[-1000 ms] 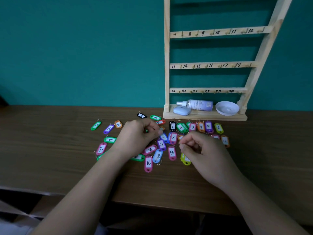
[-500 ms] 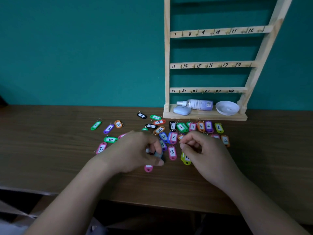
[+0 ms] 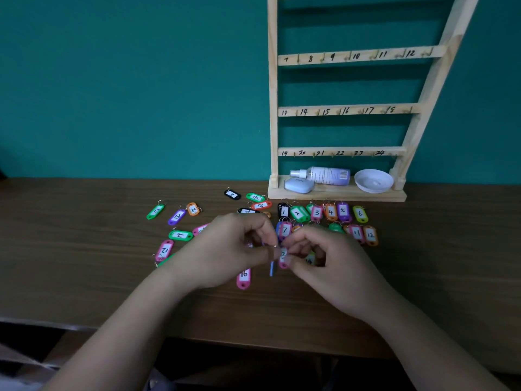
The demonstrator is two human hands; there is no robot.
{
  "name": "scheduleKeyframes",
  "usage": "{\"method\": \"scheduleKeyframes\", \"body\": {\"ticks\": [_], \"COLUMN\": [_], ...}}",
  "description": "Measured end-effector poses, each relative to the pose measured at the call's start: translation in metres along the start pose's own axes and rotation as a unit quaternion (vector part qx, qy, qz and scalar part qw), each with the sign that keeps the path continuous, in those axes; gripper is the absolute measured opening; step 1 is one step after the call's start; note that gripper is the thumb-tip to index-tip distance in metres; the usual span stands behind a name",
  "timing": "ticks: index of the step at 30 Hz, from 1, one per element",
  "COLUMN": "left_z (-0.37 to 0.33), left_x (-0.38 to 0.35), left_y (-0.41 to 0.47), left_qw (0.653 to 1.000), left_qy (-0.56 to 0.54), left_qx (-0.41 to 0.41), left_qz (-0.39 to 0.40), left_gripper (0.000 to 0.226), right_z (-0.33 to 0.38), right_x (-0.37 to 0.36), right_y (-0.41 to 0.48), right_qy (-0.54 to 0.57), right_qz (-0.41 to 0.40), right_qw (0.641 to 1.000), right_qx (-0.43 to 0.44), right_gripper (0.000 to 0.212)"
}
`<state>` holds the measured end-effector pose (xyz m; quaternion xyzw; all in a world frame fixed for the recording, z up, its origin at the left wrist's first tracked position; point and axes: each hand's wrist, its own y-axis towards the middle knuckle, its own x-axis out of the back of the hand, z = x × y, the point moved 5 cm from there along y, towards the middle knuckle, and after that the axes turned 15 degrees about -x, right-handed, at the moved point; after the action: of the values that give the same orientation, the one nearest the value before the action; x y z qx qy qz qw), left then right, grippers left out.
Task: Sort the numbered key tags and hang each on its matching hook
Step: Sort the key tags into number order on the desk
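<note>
Left hand (image 3: 225, 251): fingers curled, thumb and forefinger pinch blue tag (image 3: 271, 268), edge-on, hanging down. Right hand (image 3: 327, 266): fingertips pinch pink tag (image 3: 283, 259), touching blue tag at 3 o'clock. Tag 16 (image 3: 243, 277) flat on surface (image 3: 84, 277), 6 o'clock of left hand. Row of tags 1–6 (image 3: 317, 212) at 12 o'clock. Hook rack (image 3: 349, 110) stands behind row.

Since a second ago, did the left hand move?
Yes. The left hand, pinching a blue tag, has drawn back from the wooden rack toward the pink 16 tag.
</note>
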<state>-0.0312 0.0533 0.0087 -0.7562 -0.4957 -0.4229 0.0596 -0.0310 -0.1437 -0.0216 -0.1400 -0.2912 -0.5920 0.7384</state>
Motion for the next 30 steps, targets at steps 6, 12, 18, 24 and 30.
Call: {"method": "scheduleKeyframes", "body": {"ticks": [6,12,18,24,30], "left_z": [-0.008,-0.007,-0.005,0.005,0.011], "left_x": [-0.009,-0.011,-0.013,-0.012,-0.010], "left_y": [0.004,0.006,0.007,0.006,0.004], "left_qw": [0.991,0.984,0.982,0.987,0.987], "left_qy": [-0.098,-0.072,-0.074,-0.006,0.059], "left_qx": [0.007,0.017,0.025,0.062,0.077], "left_qz": [-0.086,-0.161,-0.170,-0.150,-0.127], "left_gripper": [0.015,0.019,0.020,0.015,0.014], "right_z": [0.005,0.000,-0.005,-0.026,-0.064], "right_x": [0.001,0.001,0.012,0.064,0.117], "right_y": [-0.001,-0.001,0.008,0.036,0.055], "right_qy": [-0.005,0.062,0.080,0.078,0.036], "right_qz": [-0.007,0.032,-0.001,-0.078,-0.172], "right_qw": [0.999,0.998,0.996,0.985,0.964], "right_qx": [0.032,-0.007,-0.035,-0.135,-0.201], "right_gripper": [0.020,0.013,0.004,0.011,0.012]}}
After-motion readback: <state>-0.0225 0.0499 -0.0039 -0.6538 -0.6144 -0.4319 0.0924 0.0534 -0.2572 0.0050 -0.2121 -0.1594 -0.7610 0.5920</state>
